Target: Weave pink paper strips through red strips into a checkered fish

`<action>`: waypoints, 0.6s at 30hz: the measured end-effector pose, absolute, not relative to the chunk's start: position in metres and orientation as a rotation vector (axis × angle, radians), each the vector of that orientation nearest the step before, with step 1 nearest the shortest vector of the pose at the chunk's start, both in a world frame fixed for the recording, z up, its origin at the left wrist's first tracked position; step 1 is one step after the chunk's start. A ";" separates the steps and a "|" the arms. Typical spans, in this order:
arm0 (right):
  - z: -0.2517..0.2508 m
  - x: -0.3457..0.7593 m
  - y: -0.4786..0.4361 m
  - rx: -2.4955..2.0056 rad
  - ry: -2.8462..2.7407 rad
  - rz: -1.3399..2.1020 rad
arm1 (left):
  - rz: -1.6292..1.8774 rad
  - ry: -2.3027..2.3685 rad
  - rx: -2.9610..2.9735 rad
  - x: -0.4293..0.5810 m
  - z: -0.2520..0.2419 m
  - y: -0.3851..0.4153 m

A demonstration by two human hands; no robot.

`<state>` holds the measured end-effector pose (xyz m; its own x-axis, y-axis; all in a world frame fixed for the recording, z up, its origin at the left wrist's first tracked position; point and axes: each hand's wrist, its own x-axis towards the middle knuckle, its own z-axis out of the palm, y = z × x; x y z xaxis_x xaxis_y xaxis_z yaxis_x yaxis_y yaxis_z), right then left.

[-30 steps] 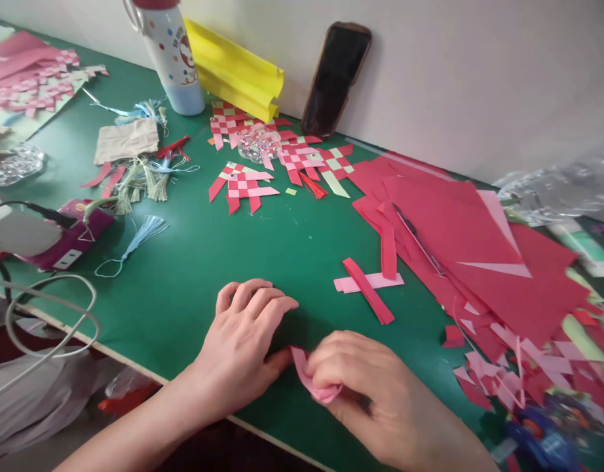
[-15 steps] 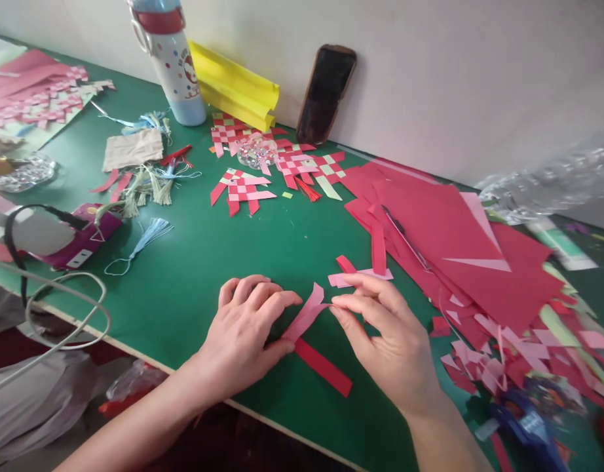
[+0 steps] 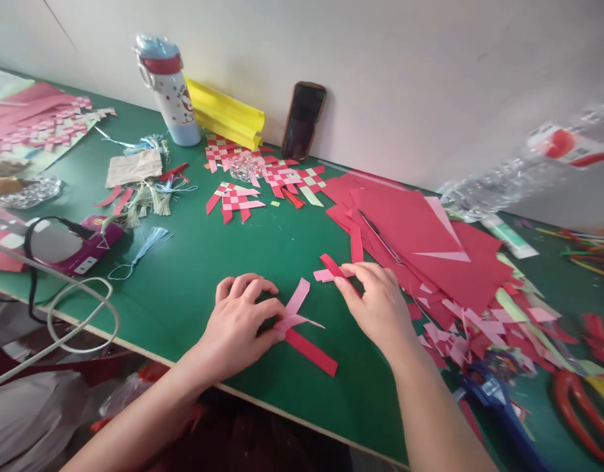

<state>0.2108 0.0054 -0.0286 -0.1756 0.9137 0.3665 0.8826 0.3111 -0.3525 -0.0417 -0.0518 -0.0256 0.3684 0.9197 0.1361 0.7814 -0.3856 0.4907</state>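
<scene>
My left hand (image 3: 239, 320) lies on the green table (image 3: 194, 262) with its fingers curled, pressing down the crossing of a folded pink paper strip (image 3: 296, 305) and a red paper strip (image 3: 312, 352). My right hand (image 3: 375, 303) has reached further out and rests its fingertips on another red strip (image 3: 331, 265) lying across a pink strip (image 3: 322, 275). Whether those fingers have gripped it is unclear.
A pile of red paper sheets (image 3: 420, 242) and pink scraps (image 3: 479, 328) fills the right side. Woven red-and-pink pieces (image 3: 236, 196), tassels (image 3: 149, 196), a water bottle (image 3: 170, 92), yellow folded paper (image 3: 228, 115) and a phone (image 3: 302, 118) sit at the back. Scissors (image 3: 498, 406) lie at the front right.
My right hand let go of the pink strip, which now lies folded under my left fingers, and moved away to the red strip further out. The view tilted upward.
</scene>
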 end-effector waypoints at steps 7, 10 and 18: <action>-0.037 0.214 0.010 -1.614 -2.099 0.206 | 0.553 1.494 2.291 -0.041 -0.024 -0.051; -0.037 0.214 0.010 -1.658 -2.017 0.269 | 0.551 1.496 2.285 -0.041 -0.025 -0.051; -0.037 0.214 0.015 -1.735 -1.969 0.423 | 0.543 1.492 2.286 -0.042 -0.026 -0.051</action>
